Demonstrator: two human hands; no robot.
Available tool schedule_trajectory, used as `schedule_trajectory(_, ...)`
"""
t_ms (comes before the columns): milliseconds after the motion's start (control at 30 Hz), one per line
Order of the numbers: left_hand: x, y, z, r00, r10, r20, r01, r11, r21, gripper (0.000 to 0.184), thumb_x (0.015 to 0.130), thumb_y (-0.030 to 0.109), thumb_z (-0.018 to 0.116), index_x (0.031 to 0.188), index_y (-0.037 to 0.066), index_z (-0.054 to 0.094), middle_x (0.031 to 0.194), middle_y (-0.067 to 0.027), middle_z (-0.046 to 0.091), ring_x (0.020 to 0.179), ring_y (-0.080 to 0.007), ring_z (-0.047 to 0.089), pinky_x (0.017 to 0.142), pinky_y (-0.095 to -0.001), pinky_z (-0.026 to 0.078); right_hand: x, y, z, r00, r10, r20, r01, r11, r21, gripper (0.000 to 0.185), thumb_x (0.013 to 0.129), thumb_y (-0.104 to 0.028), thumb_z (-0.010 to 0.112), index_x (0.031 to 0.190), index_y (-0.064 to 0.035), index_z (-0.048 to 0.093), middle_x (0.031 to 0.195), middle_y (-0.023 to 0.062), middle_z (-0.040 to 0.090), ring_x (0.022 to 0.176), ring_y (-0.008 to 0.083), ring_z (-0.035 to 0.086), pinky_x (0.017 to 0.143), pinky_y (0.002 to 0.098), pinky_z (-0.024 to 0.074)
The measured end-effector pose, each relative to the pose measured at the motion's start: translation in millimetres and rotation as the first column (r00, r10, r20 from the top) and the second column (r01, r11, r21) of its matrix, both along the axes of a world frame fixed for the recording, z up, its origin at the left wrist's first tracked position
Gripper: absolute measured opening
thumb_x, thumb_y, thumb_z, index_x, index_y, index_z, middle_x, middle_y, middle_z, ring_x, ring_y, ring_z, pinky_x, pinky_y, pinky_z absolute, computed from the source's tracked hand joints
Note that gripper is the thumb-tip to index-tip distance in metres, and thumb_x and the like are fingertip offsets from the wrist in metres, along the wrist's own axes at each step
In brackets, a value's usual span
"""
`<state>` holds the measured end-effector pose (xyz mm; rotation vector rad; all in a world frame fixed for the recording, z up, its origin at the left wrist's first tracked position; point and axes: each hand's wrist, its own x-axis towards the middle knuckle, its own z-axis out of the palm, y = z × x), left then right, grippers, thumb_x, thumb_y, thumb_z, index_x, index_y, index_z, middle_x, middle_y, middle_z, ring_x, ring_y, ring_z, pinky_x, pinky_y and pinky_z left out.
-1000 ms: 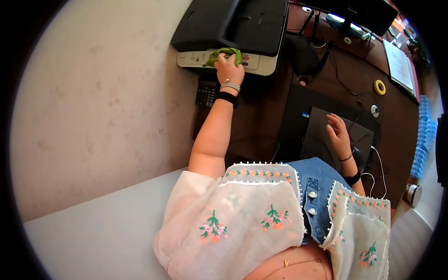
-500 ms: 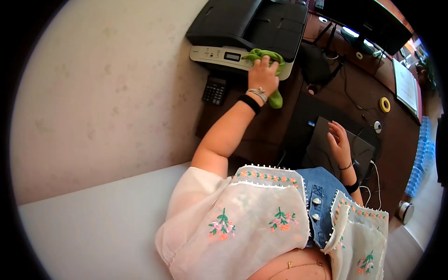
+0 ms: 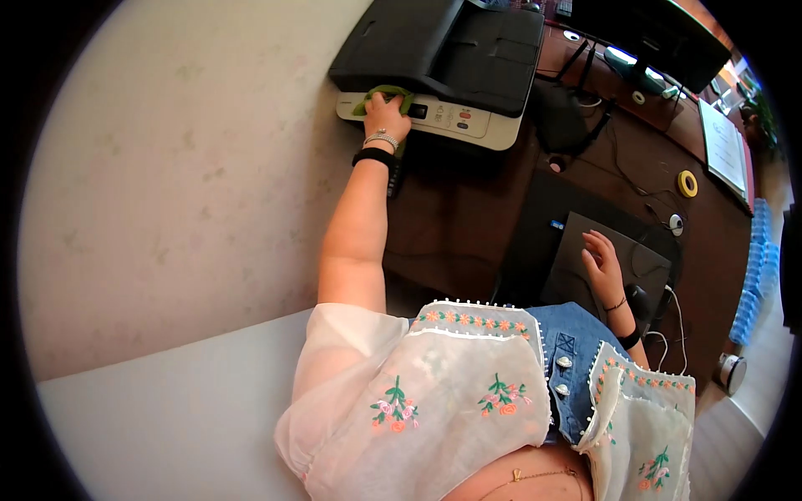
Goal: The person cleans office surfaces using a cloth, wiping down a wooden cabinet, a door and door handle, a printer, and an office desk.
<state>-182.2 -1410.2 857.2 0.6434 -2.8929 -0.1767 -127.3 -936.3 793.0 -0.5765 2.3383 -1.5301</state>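
**Left hand grasping a soft green cloth on the printer's control panel**

Your left hand (image 3: pixel 387 118) grips the soft green cloth (image 3: pixel 405 99), bunched under your fingers against the white control panel (image 3: pixel 484 125), near its left end. That panel runs along the front edge of the black-topped printer (image 3: pixel 493 54), which stands beside the wall at the left end of the dark brown wooden desk (image 3: pixel 451 209). Just beside your wrist, a dark calculator (image 3: pixel 393 182) shows only in part.

Your right hand (image 3: pixel 603 269) is relaxed and free, its fingers loosely curled, over the flat dark grey laptop (image 3: pixel 568 267); you cannot tell from here whether they touch. A black rounded mouse (image 3: pixel 637 297) is near that wrist. Farther out, a yellow ring of tape (image 3: pixel 687 184) and a white printed document (image 3: pixel 723 150) lie toward the desk's right edge.
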Motion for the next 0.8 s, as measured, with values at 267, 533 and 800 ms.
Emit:
schedule_trajectory(267,1,46,-3,0.996,-0.092,-0.003,0.092,0.993,-0.071,0.041,0.072,0.021,0.055,0.112,0.017,0.061,0.118,-0.0162,0.044,0.108,-0.0342,0.044,0.091,-0.0414,0.042,-13,-19,11,0.995,0.086,-0.054,-0.087,0.996,-0.006,0.032,0.083,-0.010,0.057,0.115,-0.0062,0.055,0.126,0.0091,0.046,0.101,0.0189,0.053,0.082,0.0280,0.0449)
schedule_trajectory(533,-1,-5,-13,0.995,0.100,0.027,-0.097,0.990,-0.098,0.039,0.075,0.022,0.061,0.114,0.019,0.059,0.114,-0.0147,0.044,0.108,-0.0343,0.043,0.087,-0.0427,0.043,-5,17,-2,0.999,-0.021,-0.044,0.023,0.998,0.065,0.032,0.085,-0.011,0.056,0.117,-0.0064,0.054,0.127,0.0084,0.044,0.104,0.0183,0.053,0.085,0.0284,0.0448)
schedule_trajectory(800,2,65,-21,0.994,-0.097,-0.058,0.081,0.971,-0.227,0.037,0.071,0.016,0.056,0.107,0.016,0.061,0.113,-0.0141,0.046,0.102,-0.0328,0.046,0.085,-0.0411,0.044,-1,5,-10,0.999,0.021,0.048,-0.022,0.999,0.024,0.032,0.084,-0.012,0.057,0.115,-0.0069,0.055,0.125,0.0099,0.046,0.103,0.0210,0.054,0.086,0.0302,0.0446)
